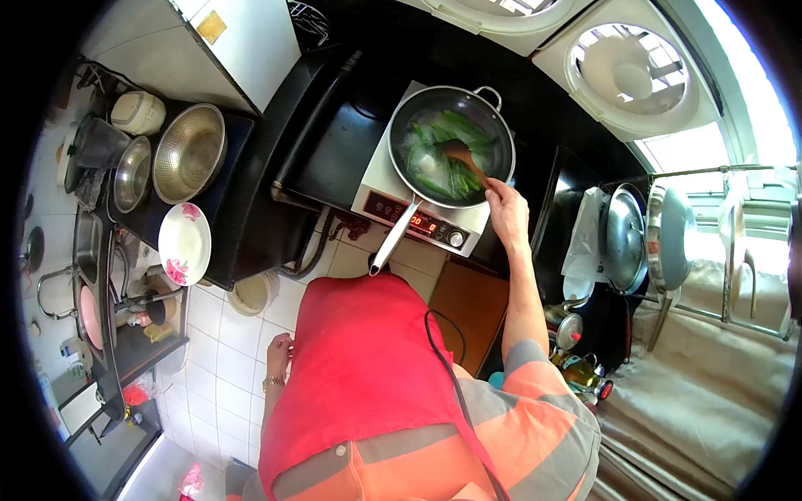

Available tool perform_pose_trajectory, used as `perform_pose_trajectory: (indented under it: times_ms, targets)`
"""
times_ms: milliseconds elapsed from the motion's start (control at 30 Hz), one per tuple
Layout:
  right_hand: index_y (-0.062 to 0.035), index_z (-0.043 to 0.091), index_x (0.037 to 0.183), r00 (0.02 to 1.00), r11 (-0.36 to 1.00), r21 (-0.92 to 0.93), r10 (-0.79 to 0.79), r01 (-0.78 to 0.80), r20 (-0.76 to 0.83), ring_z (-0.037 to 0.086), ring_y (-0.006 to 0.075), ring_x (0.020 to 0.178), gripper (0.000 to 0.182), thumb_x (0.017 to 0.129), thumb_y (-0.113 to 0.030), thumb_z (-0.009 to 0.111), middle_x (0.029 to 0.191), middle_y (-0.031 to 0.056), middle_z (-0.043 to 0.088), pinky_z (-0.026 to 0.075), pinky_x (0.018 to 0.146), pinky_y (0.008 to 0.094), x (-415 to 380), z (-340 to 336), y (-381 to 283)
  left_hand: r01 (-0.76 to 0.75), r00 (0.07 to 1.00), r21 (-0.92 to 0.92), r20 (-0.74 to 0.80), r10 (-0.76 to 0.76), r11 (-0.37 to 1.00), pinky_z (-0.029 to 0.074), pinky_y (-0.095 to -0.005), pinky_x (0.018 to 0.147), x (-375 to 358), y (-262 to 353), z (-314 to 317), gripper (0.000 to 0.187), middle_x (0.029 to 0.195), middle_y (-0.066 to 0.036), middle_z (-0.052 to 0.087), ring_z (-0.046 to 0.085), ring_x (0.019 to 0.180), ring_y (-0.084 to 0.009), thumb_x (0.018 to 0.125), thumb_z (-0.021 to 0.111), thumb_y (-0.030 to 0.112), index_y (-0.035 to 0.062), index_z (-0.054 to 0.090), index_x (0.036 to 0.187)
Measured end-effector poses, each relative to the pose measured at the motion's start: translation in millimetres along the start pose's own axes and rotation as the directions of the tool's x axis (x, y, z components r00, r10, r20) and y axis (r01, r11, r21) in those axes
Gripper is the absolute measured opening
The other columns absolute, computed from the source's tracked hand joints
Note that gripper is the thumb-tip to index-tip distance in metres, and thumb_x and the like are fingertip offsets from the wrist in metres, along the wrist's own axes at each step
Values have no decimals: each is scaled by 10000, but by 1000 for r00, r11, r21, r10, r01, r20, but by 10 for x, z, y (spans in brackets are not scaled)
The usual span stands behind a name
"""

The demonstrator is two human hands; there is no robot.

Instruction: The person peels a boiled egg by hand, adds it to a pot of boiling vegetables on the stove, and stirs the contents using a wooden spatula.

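My right hand (507, 210) is closed around the handle of a brown wooden spatula (456, 150). The spatula's head rests among green leafy vegetables (459, 127) in a dark wok (494, 146). Pale bubbling liquid and steam surround the greens. The wok sits on a silver induction cooker (380, 179) with a lit red display, its long metal handle (395, 238) pointing toward me. Down beside the red apron hangs my left hand (279, 354), fingers loosely curled with nothing visible in them. The apron hides part of that arm.
At left stand a metal colander (190, 154), a steel bowl (132, 175) and a white floral bowl (185, 244) near the counter edge. Lids (625, 238) hang on a rack to the right. Bottles (585, 371) stand below them. A bucket (253, 292) is on the floor.
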State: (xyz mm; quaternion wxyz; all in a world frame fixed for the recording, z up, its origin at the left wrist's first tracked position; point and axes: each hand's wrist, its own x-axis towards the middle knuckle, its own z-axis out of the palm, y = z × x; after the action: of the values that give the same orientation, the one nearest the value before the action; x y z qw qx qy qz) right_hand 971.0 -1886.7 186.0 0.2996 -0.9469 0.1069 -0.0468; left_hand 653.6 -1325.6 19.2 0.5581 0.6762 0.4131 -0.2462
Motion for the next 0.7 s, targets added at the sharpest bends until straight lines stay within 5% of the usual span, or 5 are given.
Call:
perform_pose_trajectory:
  times_ms: [167,433,633,700]
  targets:
    - [-71,742,1230,1000,999,-37,17,-16,10,704,387,1091,336,956,-221,618,1140,213,742,543,962,454,-25,-10,144,-13,999,17,53,12,1000,506,-266,673,300,-369,-62,310,964,-35,720,613,751,-106,1036,627,210,37,664,1291]
    - [-51,736,1236,996,985,-158,77,-68,53,730,365,1063,352,951,-230,634,1102,208,757,554,935,415,-208,-297,158,28,996,9,84,-29,1000,537,-281,675,156,-115,-38,357,1017,-49,714,650,769,-122,1034,629,230,57,618,1346]
    - [-64,737,1234,990,989,-35,143,-142,17,731,365,1055,342,973,-251,619,1080,212,758,553,923,412,-125,-322,125,73,993,-98,99,-63,993,562,-289,665,282,-215,-76,317,1025,-53,701,665,753,-135,1035,626,230,72,622,1310]
    - [-57,739,1220,989,990,-22,140,-141,-47,709,421,1056,351,977,-263,593,1075,255,736,549,934,479,-31,-321,118,71,993,-100,96,-62,992,562,-288,662,280,-212,-81,307,1021,-53,699,666,751,-137,1035,626,227,74,623,1301]
